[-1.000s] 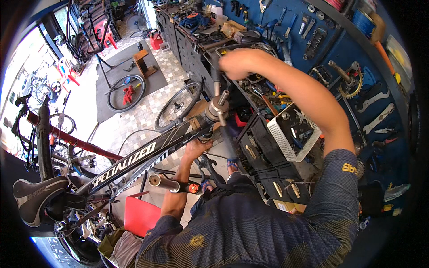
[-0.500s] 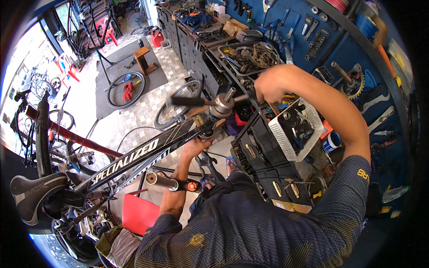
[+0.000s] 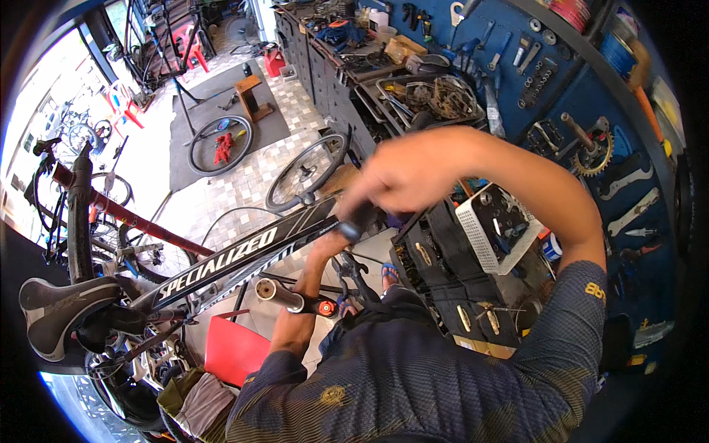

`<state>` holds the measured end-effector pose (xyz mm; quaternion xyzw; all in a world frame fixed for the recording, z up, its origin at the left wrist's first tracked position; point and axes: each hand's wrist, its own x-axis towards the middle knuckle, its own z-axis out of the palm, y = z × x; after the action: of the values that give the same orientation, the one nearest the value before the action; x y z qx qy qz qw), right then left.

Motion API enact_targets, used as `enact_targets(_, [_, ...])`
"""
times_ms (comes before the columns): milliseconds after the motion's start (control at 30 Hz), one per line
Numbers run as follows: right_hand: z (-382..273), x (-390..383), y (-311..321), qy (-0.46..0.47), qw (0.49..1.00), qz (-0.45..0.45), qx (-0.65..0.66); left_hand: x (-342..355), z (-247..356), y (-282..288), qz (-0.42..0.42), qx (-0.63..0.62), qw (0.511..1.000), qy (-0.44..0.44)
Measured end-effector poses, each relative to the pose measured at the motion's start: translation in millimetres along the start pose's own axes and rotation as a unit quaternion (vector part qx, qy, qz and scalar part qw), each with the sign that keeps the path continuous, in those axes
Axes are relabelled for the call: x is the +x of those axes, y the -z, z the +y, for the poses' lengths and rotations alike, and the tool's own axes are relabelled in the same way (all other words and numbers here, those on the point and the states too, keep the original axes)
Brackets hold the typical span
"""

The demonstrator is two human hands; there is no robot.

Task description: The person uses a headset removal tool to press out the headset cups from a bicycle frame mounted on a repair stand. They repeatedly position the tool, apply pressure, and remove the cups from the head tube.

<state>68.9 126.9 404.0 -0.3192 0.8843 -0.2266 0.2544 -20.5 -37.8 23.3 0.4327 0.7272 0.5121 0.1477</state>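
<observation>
Head view shows a black bicycle frame (image 3: 221, 262) with white lettering set slantwise before the person. Its long axis runs from the saddle (image 3: 70, 314) on the person's left to the head end, which points forward and rightward toward the dark cabinets (image 3: 319, 74). Judging by its tubes, the frame should be stiff and fairly light for its bulk, though its length would make it awkward to turn. The smooth finish might slip under greasy fingers, so the firmest hold is probably around the head end, with a second one midway along the main tube.

The left hand (image 3: 329, 244) is at the head end, on the near side of the frame; its fingers are partly hidden, so I cannot tell how tightly they are closed. The right hand (image 3: 402, 177) is a blur just above that end and hides much of it; whether it grips anything, I cannot tell. A dark handle-like piece (image 3: 348, 232), also blurred, shows between the hands.

Nearer the person than the frame are a hollow metal tube (image 3: 279, 295), across the left forearm, and a red chair (image 3: 235, 348). Beyond the head end lies a wheel (image 3: 304, 171); to its right stands a white perforated basket (image 3: 478, 238).
</observation>
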Motion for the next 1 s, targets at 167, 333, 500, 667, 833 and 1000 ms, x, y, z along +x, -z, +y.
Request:
enact_targets(167, [-2.5,-47.4,-8.6,-0.144,0.97,-0.194,-0.001,-2.2,1.5,6.2,-0.03,0.104,0.994,0.004])
enact_targets(333, [29.6,-69.8,-6.6,-0.333,0.909,-0.216,-0.127,0.0,-19.0,5.9,-0.198,0.088,0.976,-0.015])
enact_targets(500, [62.1,-49.7,9.4,-0.418,0.848,-0.074,-0.317,1.0,-11.9,0.0,-0.104,0.054,0.993,0.005])
enact_targets(667, [72.9,-8.1,11.1,-0.357,0.863,0.126,-0.335,5.0,-1.7,0.1,-0.092,0.051,0.994,0.017])
enact_targets(833, [44.5,14.1,11.3,-0.236,0.932,0.178,-0.208,5.6,-1.8,-3.1,-0.093,0.052,0.994,0.02])
enact_targets(1000, [4.7,2.2,-9.9,-0.081,0.974,0.162,-0.135,10.0,6.5,-8.2,-0.097,0.051,0.994,0.011])
